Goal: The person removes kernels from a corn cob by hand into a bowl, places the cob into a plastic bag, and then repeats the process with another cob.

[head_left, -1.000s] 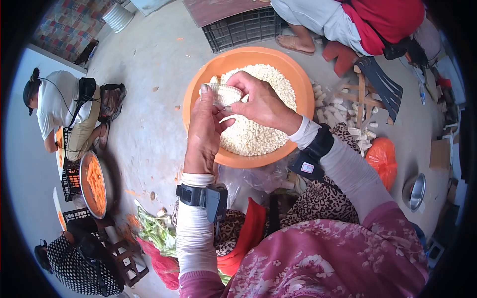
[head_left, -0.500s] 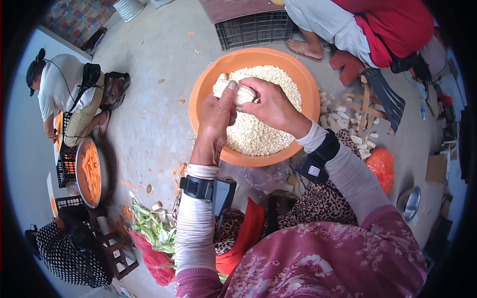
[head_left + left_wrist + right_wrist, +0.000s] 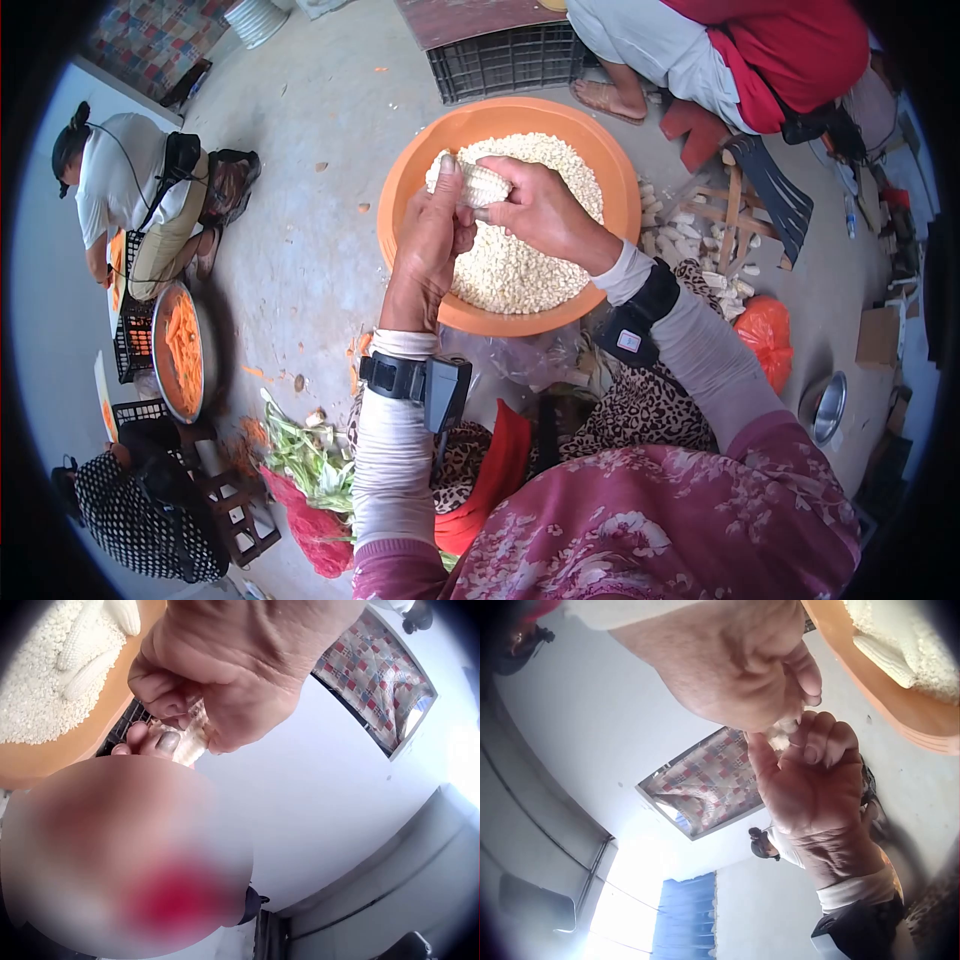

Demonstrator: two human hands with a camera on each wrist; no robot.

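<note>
My left hand (image 3: 428,240) and right hand (image 3: 550,212) hold a pale corn cob (image 3: 482,186) between them over an orange basin (image 3: 410,150). The left thumb presses the cob's left part, with the other left fingers curled beneath. At the cob's right end, my right fingers and thumb grip it. Loose white corn kernels (image 3: 525,270) fill much of the basin. In the left wrist view, whole cobs (image 3: 94,675) lie on the kernels. From the right wrist, the held cob (image 3: 778,741) is mostly hidden between the hands.
Stripped cobs (image 3: 685,240) litter the floor right of the basin, beside a wooden stool (image 3: 735,215) and a red plastic bag (image 3: 765,340). Behind stands a black crate (image 3: 510,62). Leafy husks (image 3: 305,455) lie front left. Other people sit nearby, one by a bowl of orange strips (image 3: 183,345).
Both hands keep hold of the cob. My left fingers, spread a second ago, have curled in under it, and the left thumb has shifted slightly left along it. The head view has shifted a little.
</note>
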